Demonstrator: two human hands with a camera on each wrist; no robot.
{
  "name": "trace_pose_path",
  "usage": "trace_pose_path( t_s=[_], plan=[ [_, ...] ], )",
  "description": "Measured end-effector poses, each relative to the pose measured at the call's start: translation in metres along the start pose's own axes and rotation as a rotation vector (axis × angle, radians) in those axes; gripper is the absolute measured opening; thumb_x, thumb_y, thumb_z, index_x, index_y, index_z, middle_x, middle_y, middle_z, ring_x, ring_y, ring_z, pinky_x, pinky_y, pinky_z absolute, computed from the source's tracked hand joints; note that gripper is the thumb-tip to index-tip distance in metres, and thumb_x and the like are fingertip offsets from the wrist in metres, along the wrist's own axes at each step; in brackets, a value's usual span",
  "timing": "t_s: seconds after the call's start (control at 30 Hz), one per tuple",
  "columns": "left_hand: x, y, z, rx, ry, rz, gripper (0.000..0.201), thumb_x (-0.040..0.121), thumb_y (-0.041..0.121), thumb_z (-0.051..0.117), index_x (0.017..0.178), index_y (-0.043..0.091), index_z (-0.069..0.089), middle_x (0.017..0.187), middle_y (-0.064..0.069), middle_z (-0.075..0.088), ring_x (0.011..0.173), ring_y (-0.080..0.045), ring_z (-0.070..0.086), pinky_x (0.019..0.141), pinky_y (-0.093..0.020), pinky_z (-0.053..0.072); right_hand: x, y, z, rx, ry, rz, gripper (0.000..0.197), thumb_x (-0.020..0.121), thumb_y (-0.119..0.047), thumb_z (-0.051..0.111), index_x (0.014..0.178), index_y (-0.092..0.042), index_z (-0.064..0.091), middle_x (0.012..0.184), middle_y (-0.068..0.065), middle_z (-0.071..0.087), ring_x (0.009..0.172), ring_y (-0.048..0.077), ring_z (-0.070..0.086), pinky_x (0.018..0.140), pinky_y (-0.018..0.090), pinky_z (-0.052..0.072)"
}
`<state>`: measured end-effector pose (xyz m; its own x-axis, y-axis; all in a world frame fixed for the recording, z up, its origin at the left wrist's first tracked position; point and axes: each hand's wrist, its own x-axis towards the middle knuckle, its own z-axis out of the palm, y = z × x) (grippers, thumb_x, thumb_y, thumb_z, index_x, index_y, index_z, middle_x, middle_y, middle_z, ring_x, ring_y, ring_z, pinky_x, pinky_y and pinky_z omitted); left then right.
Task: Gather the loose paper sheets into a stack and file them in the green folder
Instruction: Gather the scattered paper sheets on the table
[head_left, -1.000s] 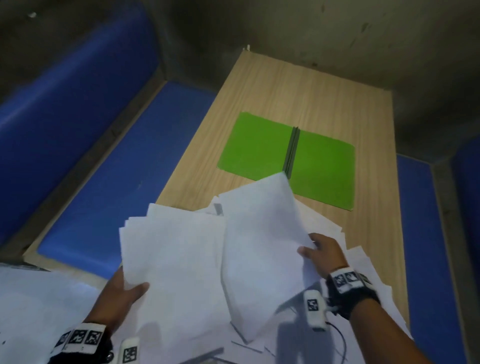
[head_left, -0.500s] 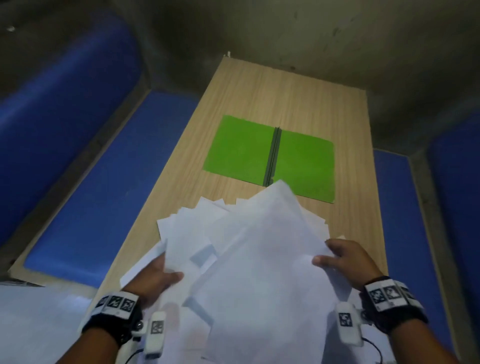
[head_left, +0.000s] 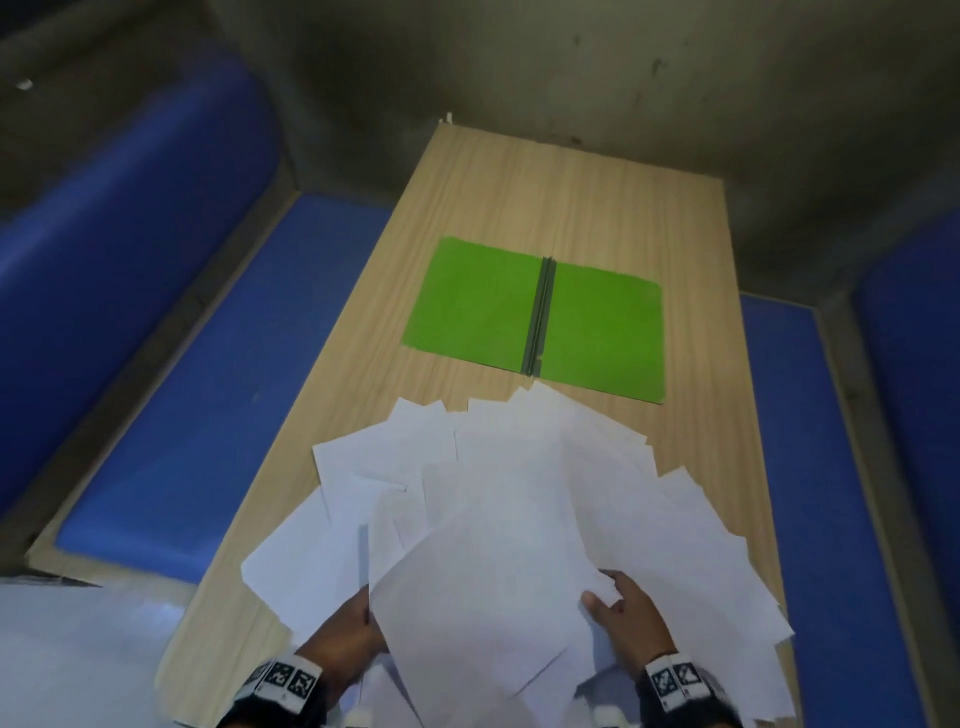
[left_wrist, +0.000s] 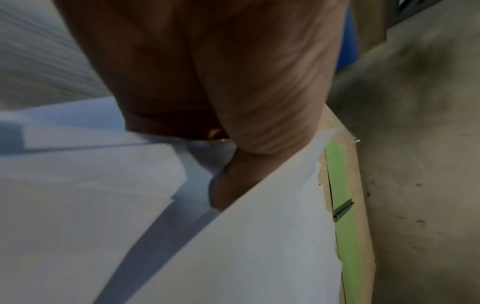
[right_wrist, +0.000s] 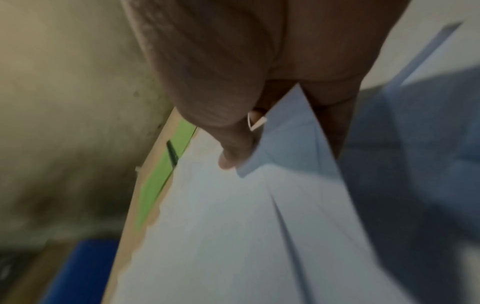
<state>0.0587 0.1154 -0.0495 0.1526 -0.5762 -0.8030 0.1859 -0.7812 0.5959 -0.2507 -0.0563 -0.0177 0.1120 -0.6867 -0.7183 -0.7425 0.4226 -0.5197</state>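
The green folder (head_left: 467, 306) lies open and flat on the wooden table (head_left: 519, 197), its dark spine (head_left: 540, 317) in the middle. White paper sheets (head_left: 498, 499) fan out in an untidy pile just in front of it. My left hand (head_left: 348, 629) holds the pile's left side, with the thumb (left_wrist: 226, 185) tucked beneath the top sheet (left_wrist: 259, 246). My right hand (head_left: 623, 618) pinches the right edge, thumb (right_wrist: 233, 152) on top of a sheet (right_wrist: 233, 226) and fingers under it. The folder's edge (left_wrist: 340, 185) (right_wrist: 161, 174) shows beyond the papers in both wrist views.
Blue padded benches run along the table's left (head_left: 218, 374) and right (head_left: 789, 467). A grey wall (head_left: 571, 78) closes the far end. More white sheets (head_left: 67, 649) lie off the table at the near left. Bare wood shows beyond the folder.
Both hands have drawn closer together and back toward the near edge. The raised sheets have come down into one overlapping fan in front of the folder.
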Motion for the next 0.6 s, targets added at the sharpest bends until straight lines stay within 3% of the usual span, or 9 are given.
trace_pose_path(
  t_s=[0.07,0.13,0.23,0.3,0.37,0.4,0.47,0.53,0.6],
  plan=[
    [-0.001,0.002,-0.002,-0.02,-0.001,-0.029,0.063,0.075,0.026,0.084,0.135,0.029,0.065,0.13,0.005,0.075,0.118,-0.016,0.07,0.099,-0.038,0.057,-0.008,0.004,0.006,-0.086,0.015,-0.014,0.053,0.092,-0.034,0.06,0.139,-0.014,0.045,0.139,0.007,0.053,0.114,0.024,0.057,0.096,0.028,0.043],
    [-0.003,0.014,0.0,-0.171,0.002,-0.11,0.044,0.086,0.045,0.072,0.124,0.024,0.07,0.127,-0.01,0.076,0.114,-0.03,0.073,0.105,-0.052,0.054,-0.011,0.004,0.007,-0.115,0.105,-0.073,0.047,0.087,-0.036,0.066,0.129,-0.017,0.054,0.124,0.002,0.061,0.1,0.018,0.061,0.09,0.029,0.048],
    [-0.007,0.034,0.006,-0.368,0.037,-0.197,0.064,0.103,0.061,0.035,0.109,0.008,0.071,0.109,-0.02,0.078,0.107,-0.049,0.071,0.095,-0.059,0.056,-0.008,-0.005,0.007,-0.083,0.179,-0.138,0.042,0.083,-0.019,0.073,0.122,-0.015,0.058,0.112,0.002,0.06,0.098,0.017,0.058,0.085,0.024,0.045],
    [-0.008,0.045,0.008,-0.368,-0.003,-0.195,0.054,0.107,0.048,0.042,0.114,0.002,0.071,0.09,-0.022,0.08,0.081,-0.042,0.078,0.074,-0.05,0.061,-0.004,-0.016,0.009,-0.116,0.212,-0.183,0.03,0.086,-0.008,0.065,0.116,-0.012,0.063,0.11,0.005,0.065,0.099,0.02,0.059,0.084,0.022,0.042],
    [-0.004,0.044,0.005,-0.296,-0.043,-0.209,0.031,0.104,0.016,0.053,0.126,-0.002,0.066,0.08,-0.02,0.079,0.059,-0.032,0.075,0.057,-0.035,0.058,0.004,-0.026,0.009,-0.12,0.273,-0.246,0.027,0.09,-0.001,0.055,0.113,-0.009,0.065,0.108,0.007,0.063,0.105,0.025,0.059,0.087,0.022,0.039],
    [-0.002,0.041,0.003,-0.24,-0.021,-0.205,0.032,0.1,0.006,0.054,0.131,0.001,0.063,0.073,-0.015,0.078,0.052,-0.025,0.071,0.052,-0.029,0.054,0.007,-0.032,0.009,-0.118,0.282,-0.269,0.028,0.09,0.003,0.051,0.112,-0.008,0.066,0.105,0.006,0.06,0.106,0.026,0.059,0.087,0.022,0.038],
    [-0.005,0.041,0.0,-0.212,-0.029,-0.201,0.031,0.1,0.015,0.06,0.13,0.009,0.065,0.071,-0.005,0.078,0.052,-0.018,0.068,0.055,-0.025,0.052,0.013,-0.044,0.006,-0.145,0.273,-0.307,0.033,0.088,0.009,0.047,0.108,-0.008,0.068,0.103,0.003,0.058,0.104,0.024,0.058,0.086,0.023,0.038],
    [-0.01,0.045,-0.002,-0.235,-0.088,-0.21,0.042,0.1,0.042,0.059,0.122,0.009,0.071,0.081,-0.009,0.081,0.062,-0.023,0.074,0.062,-0.03,0.058,0.02,-0.054,0.004,-0.157,0.24,-0.321,0.036,0.087,0.011,0.046,0.107,-0.008,0.069,0.106,0.005,0.061,0.1,0.02,0.057,0.085,0.022,0.039],
    [-0.009,0.043,-0.001,-0.298,-0.122,-0.187,0.047,0.097,0.047,0.062,0.12,0.008,0.072,0.1,-0.016,0.081,0.083,-0.032,0.079,0.077,-0.041,0.063,0.023,-0.064,0.005,-0.125,0.164,-0.308,0.032,0.087,0.007,0.051,0.105,-0.011,0.071,0.105,0.005,0.064,0.095,0.017,0.057,0.078,0.017,0.042]
  ],
)
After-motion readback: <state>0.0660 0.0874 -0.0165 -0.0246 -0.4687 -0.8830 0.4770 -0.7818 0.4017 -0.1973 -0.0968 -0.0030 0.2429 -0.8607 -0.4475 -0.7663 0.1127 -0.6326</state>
